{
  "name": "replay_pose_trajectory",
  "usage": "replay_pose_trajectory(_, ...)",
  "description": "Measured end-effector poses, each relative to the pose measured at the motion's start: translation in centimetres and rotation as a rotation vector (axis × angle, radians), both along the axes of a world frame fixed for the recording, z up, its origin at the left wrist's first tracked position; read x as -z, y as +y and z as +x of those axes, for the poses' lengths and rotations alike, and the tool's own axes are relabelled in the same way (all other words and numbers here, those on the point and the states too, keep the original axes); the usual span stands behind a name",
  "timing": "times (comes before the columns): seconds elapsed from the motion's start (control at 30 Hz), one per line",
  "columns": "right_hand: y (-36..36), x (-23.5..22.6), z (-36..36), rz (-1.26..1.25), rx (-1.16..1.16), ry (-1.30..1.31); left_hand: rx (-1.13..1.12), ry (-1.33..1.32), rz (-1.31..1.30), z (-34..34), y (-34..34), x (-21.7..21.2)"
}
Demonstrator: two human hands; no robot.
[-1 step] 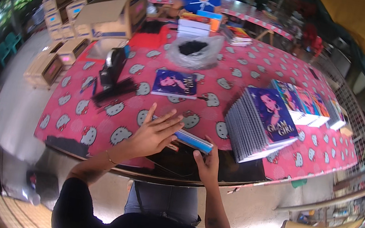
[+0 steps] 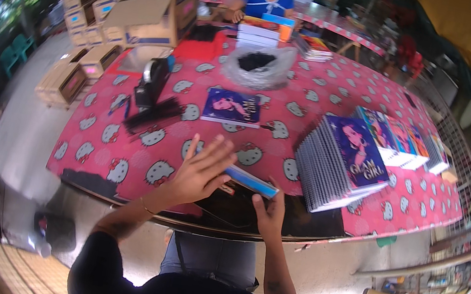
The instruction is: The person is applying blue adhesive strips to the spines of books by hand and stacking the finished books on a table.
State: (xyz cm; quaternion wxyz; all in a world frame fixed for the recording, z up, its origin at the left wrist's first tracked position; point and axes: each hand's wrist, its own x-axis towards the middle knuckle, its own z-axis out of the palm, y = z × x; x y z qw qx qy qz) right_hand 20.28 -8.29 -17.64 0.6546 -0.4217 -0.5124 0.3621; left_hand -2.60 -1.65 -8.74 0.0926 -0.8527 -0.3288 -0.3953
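A thin book (image 2: 253, 181) is tilted above the near edge of the table, its narrow blue-and-white edge toward me. My right hand (image 2: 270, 213) grips its right end, thumb on the near side and fingers behind. At the other end my left hand (image 2: 205, 165) lies across it with spread fingers, slightly blurred; whether the palm touches it I cannot tell. Beyond them, a purple notebook (image 2: 232, 108) with a drawn figure on its cover lies flat. To the right of my right hand stands a tall stack of spiral-bound purple notebooks (image 2: 345, 162).
The table (image 2: 136, 146) has a pink cat-patterned cover. On its left are a black device (image 2: 151, 84) and black strips (image 2: 153, 117). Farther back sit a plastic bag (image 2: 259, 70) and book stacks (image 2: 259, 34), with a person (image 2: 266, 2) behind. More notebooks (image 2: 398, 140) stand right; cartons (image 2: 151, 14) left.
The view has shifted slightly, so the table's contents appear a little to the right. My left fingers have lifted a little and blur; the right hand keeps its grip on the book.
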Motion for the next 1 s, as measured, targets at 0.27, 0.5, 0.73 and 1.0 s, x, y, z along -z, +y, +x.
replay_pose_trajectory(0.27,1.1,1.3,2.0,0.055,0.123,-0.110,0.072,-0.699,-0.889,-3.4,3.0,8.2)
replay_pose_trajectory(0.5,0.1,-1.7,3.2,0.127,0.199,-0.209,-0.545,0.081,-0.226,-11.7,14.0,12.7)
replay_pose_trajectory(0.73,1.1,-10.7,-4.0,0.448,0.244,-1.015,-0.006,-0.428,-0.510,-3.9,3.0,3.4)
replay_pose_trajectory(1.0,4.8,-8.9,-6.3,0.310,0.172,-1.048,0.049,-0.515,-0.351,-2.1,-1.4,3.0)
